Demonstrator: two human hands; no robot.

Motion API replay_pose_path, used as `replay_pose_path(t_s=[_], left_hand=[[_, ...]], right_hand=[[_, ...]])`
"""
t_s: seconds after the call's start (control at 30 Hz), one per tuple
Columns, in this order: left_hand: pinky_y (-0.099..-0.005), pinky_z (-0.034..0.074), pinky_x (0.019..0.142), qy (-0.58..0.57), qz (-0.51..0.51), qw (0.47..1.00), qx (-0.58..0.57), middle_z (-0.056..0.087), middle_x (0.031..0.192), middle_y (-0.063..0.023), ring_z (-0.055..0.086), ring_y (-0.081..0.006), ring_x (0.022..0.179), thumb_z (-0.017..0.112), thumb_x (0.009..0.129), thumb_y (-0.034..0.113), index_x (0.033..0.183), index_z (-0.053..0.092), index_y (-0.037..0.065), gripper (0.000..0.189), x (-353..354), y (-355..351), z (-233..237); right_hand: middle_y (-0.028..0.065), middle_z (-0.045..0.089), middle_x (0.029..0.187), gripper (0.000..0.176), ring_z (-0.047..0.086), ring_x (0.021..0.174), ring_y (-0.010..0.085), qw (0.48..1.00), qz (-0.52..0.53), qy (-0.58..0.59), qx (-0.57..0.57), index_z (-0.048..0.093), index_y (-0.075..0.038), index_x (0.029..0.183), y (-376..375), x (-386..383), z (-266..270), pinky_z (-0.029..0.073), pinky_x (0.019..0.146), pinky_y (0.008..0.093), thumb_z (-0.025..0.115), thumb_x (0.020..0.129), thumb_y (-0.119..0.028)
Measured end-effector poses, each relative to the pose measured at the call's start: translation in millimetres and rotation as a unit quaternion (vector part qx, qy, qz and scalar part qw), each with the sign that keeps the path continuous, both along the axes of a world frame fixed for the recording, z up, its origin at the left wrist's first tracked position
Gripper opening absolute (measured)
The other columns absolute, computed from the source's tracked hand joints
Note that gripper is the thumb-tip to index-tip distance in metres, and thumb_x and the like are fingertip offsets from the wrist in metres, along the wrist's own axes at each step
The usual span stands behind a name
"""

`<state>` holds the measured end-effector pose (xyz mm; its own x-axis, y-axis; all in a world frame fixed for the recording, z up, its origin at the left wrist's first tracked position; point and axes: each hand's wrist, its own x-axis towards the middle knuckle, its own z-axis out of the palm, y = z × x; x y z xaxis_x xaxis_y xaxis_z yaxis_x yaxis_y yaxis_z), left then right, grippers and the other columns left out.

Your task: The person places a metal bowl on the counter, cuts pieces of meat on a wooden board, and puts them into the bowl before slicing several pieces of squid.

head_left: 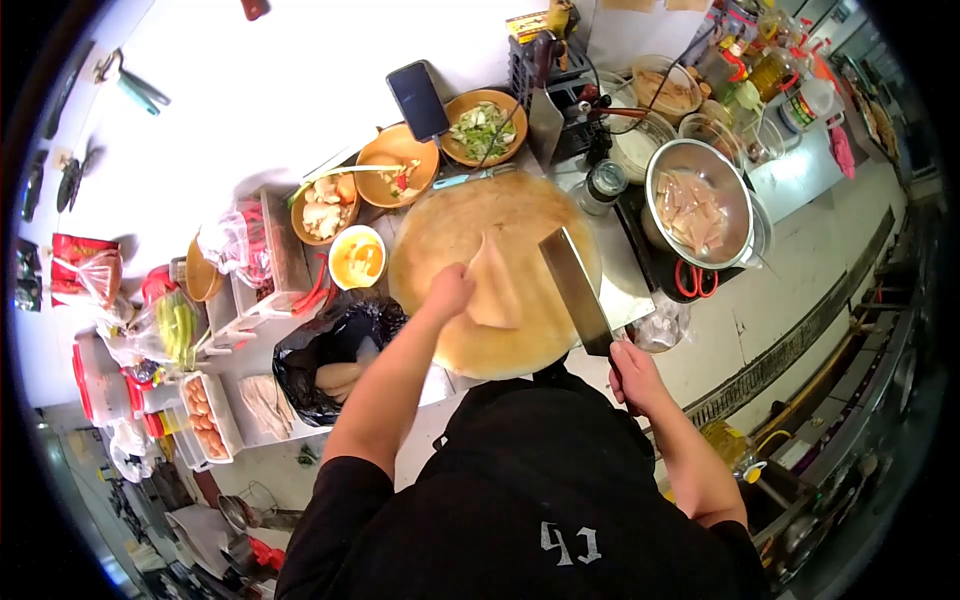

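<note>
On the round wooden chopping board (440, 215) lies a pale, flat, pointed piece of squid (495, 290), its tip toward the far side. My left hand (451, 291) is closed at the piece's left edge, with the fingertips partly hidden. A broad cleaver (578, 290) is in my right hand (637, 374), its handle wrapped by my fingers. The blade reaches over the right part of the board, apart from the squid.
A metal bowl of cut pale pieces (697, 205) stands right, near red-handled scissors (695, 280) and a glass jar (603, 183). Food bowls (395, 165) and a phone (418, 102) sit behind the board. Left are a yellow-filled bowl (357, 258), a black bag (300, 355) and eggs (203, 415).
</note>
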<state>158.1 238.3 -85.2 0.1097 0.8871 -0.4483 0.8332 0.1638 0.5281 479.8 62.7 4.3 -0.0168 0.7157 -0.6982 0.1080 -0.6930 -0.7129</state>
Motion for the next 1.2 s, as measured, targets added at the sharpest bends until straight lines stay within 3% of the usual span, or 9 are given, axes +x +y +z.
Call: replay_pose_path(t_s=[0.23,0.33,0.43,0.5,0.7,0.97,1.03,1.1,1.2], left_hand=[[-0.0466,0.053,0.081,-0.125,0.105,0.986,-0.027,0.069,0.091,-0.0254,0.067,-0.0417,0.089,0.058,0.084,0.014,0.104,0.063,-0.004,0.027,45.0,-27.1,-2.4],[-0.0485,0.052,0.081,-0.14,0.137,0.974,-0.119,0.069,0.094,-0.0241,0.067,-0.0409,0.091,0.058,0.085,0.015,0.106,0.062,-0.003,0.028,45.3,-26.7,12.4],[-0.0471,0.05,0.088,-0.012,0.063,0.998,-0.009,0.066,0.109,-0.0204,0.063,-0.0358,0.106,0.062,0.084,0.015,0.109,0.061,-0.001,0.03,45.2,-22.5,6.5],[-0.0453,0.045,0.099,0.07,-0.113,0.916,0.377,0.064,0.118,-0.0166,0.056,-0.0345,0.117,0.069,0.079,0.016,0.121,0.057,0.003,0.045,45.1,-14.0,-9.6],[-0.0426,0.044,0.096,0.075,-0.153,0.94,0.294,0.064,0.114,-0.007,0.055,-0.0302,0.113,0.068,0.079,0.02,0.109,0.065,0.008,0.033,57.7,18.0,-32.2],[-0.0402,0.046,0.086,0.129,-0.243,0.902,0.333,0.065,0.096,-0.0075,0.059,-0.0269,0.1,0.065,0.08,0.018,0.091,0.067,0.011,0.012,48.4,41.1,-46.3],[-0.0399,0.047,0.084,0.127,-0.241,0.91,0.313,0.065,0.094,-0.0083,0.06,-0.027,0.097,0.063,0.081,0.016,0.091,0.067,0.011,0.012,43.8,50.4,-39.5],[-0.0418,0.049,0.081,0.151,-0.211,0.913,0.315,0.065,0.094,-0.0123,0.061,-0.0316,0.094,0.058,0.084,0.013,0.093,0.066,0.006,0.014,35.4,60.2,-24.6],[-0.0422,0.049,0.081,0.088,-0.128,0.915,0.372,0.067,0.089,-0.0129,0.062,-0.0331,0.088,0.061,0.085,0.015,0.089,0.067,0.005,0.012,31.2,67.1,24.2]], right_hand=[[0.0016,0.05,0.056,0.035,0.045,0.04,0.0103,1.0,0.015,0.001,-0.004,0.05,-0.008,0.088,7.2,-19.2,19.3,0.034,0.038,0.0267,0.043,0.105,-0.038],[0.0009,0.05,0.056,0.034,0.045,0.04,0.0101,0.999,0.044,-0.023,-0.008,0.055,-0.007,0.095,10.1,-24.6,11.3,0.035,0.038,0.0267,0.044,0.105,-0.038],[0.0029,0.052,0.057,0.037,0.048,0.041,0.0126,0.997,0.057,-0.055,-0.017,0.061,-0.002,0.108,14.0,-29.7,5.3,0.039,0.042,0.0278,0.048,0.103,-0.036],[0.0034,0.052,0.057,0.037,0.049,0.042,0.0126,0.997,0.064,-0.049,-0.018,0.061,-0.002,0.107,14.5,-30.9,4.6,0.039,0.042,0.0279,0.049,0.103,-0.037],[0.0005,0.05,0.056,0.033,0.046,0.039,0.0105,0.997,0.051,-0.047,-0.019,0.058,-0.007,0.101,12.0,-33.5,6.2,0.035,0.038,0.027,0.044,0.105,-0.037],[0.0072,0.056,0.062,0.038,0.053,0.046,0.0162,0.996,0.051,-0.059,-0.034,0.061,-0.002,0.109,9.1,-34.7,-1.3,0.043,0.046,0.0307,0.049,0.103,-0.038],[0.0112,0.061,0.067,0.039,0.059,0.053,0.0211,0.994,0.07,-0.076,-0.038,0.062,-0.002,0.11,5.3,-32.9,-10.0,0.048,0.052,0.0335,0.05,0.102,-0.038],[0.0023,0.051,0.057,0.036,0.047,0.041,0.0117,0.987,0.086,-0.12,0.071,0.061,-0.004,0.101,-2.5,-33.3,-27.1,0.04,0.042,0.0278,0.048,0.103,-0.038],[0.0034,0.053,0.059,0.036,0.05,0.044,0.0131,0.984,0.093,-0.126,0.086,0.062,-0.003,0.106,-3.1,-34.4,-24.8,0.042,0.045,0.0295,0.05,0.103,-0.037]])
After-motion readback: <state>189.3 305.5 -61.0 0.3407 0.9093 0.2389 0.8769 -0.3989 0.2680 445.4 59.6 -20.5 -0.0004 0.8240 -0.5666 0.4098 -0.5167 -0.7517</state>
